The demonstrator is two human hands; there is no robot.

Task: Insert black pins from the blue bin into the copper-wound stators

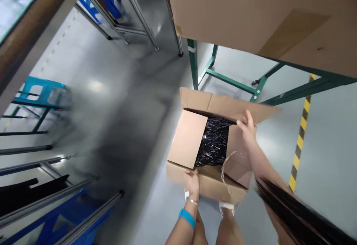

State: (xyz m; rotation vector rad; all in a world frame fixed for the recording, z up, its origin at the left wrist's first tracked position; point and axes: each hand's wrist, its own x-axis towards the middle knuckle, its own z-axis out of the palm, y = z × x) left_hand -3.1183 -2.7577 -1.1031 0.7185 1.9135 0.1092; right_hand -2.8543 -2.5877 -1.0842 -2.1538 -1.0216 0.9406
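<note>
With the left hand gripping the near wall of the floor-standing cardboard box at 6 o'clock and the right hand pressing the 3 o'clock flap, loose tape may snag the black cables.

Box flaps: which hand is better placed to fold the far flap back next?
Probably the right hand: it already touches the far flap of the cardboard box. The left hand rests on the near edge, farther away.
</note>
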